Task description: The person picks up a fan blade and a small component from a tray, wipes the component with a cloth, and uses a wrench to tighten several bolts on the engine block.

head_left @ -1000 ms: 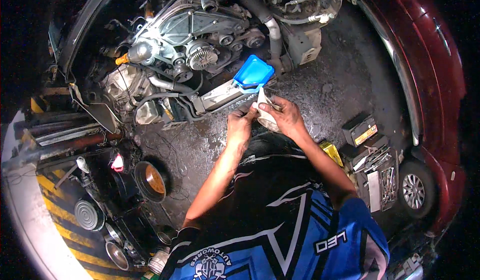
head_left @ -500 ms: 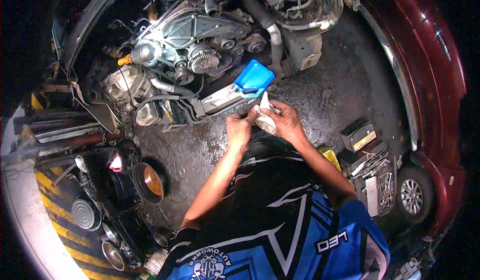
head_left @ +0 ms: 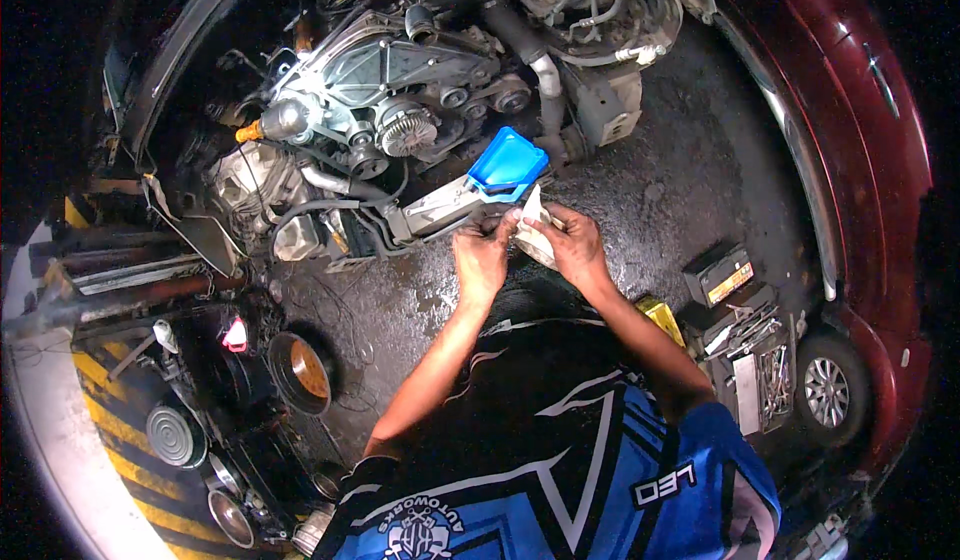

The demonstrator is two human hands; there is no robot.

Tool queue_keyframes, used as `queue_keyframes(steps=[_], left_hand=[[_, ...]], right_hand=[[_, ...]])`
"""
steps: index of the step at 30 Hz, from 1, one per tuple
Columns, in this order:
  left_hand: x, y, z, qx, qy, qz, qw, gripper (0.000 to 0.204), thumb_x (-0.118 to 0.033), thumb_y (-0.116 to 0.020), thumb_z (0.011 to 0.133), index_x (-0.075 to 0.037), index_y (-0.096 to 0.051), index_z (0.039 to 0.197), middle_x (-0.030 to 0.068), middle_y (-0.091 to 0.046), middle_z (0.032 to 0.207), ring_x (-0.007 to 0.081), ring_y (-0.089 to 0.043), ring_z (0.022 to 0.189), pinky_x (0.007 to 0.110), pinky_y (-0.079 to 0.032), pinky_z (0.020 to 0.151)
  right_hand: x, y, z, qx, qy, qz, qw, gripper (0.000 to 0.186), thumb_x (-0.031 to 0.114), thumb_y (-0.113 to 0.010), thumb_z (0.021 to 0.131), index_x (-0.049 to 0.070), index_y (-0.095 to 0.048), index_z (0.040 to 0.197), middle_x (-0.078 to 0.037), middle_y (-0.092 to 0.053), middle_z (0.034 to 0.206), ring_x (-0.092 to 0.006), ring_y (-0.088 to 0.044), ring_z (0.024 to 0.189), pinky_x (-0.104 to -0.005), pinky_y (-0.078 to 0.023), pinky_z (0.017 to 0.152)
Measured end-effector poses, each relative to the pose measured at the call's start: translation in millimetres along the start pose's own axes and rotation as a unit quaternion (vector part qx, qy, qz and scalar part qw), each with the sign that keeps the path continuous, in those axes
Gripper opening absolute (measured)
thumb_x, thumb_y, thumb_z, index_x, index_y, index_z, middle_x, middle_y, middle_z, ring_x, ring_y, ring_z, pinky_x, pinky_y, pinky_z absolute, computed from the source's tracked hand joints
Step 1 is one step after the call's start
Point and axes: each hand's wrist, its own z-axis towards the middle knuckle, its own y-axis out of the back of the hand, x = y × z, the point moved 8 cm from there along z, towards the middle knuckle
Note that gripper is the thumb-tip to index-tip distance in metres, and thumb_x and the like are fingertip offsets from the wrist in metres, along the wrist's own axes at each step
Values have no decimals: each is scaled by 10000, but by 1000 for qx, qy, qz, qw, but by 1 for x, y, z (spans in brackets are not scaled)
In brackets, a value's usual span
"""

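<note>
Both my hands meet in front of my chest, closed on an off-white roll [head_left: 537,246] that looks like masking tape. A pale pointed flap [head_left: 533,203] stands up from it between the fingers. My left hand [head_left: 483,252] pinches the flap side, its fingertips against the other hand's. My right hand [head_left: 573,247] wraps the roll from the right, thumb on top, and hides part of it. Just beyond my hands, a blue plastic tray [head_left: 508,163] rests on the metal crossmember [head_left: 440,210] at the front of the engine.
An exposed engine [head_left: 400,80] with pulleys and hoses fills the far side, lit by a work lamp [head_left: 280,120]. On the right are a battery [head_left: 718,274], a toolbox with tools [head_left: 765,375] and a dark red car [head_left: 850,110]. A round pan [head_left: 301,372] lies at left.
My hands still hold the roll in nearly the same place. The pale flap has shifted slightly right and tilts a little more. The view has moved slightly.
</note>
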Motion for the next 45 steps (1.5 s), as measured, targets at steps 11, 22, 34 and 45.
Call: queue_keyframes(steps=[11, 22, 34, 45], left_hand=[[1, -9, -4, 10, -41, 140, 989, 321, -265, -557, 962, 32, -680, 980, 268, -663, 795, 432, -660, 782, 486, -495, 697], [-5, -5, 0, -11, 7, 69, 998, 430, -379, -571, 951, 35, -688, 964, 229, -682, 755, 330, -693, 756, 418, -499, 720], [25, -4, 10, 15, 81, -100, 992, 288, -289, -650, 914, -4, -687, 899, 35, -643, 709, 98, -539, 607, 278, -436, 545], [5, 1, 7, -25, -32, 13, 999, 310, -249, -629, 918, -14, -614, 1119, 87, -683, 777, 158, -619, 655, 314, -489, 599]], right_hand=[[10, 0, 4, 0, 9, 28, 1000, 281, 300, -684, 875, 91, -726, 1059, -27, -725, 890, -86, -628, 757, -271, -496, 688], [-6, -2, 8, -24, -17, 57, 998, 296, 332, -685, 875, 77, -727, 1018, -13, -712, 816, -89, -605, 663, -273, -490, 599], [0, -9, 4, 9, -14, 31, 999, 331, 334, -659, 895, 44, -708, 1047, -59, -721, 887, -117, -632, 780, -287, -498, 722], [-1, -13, 3, 28, -24, 62, 997, 304, 296, -660, 896, 43, -707, 1057, -56, -720, 889, -113, -638, 776, -263, -498, 722]])
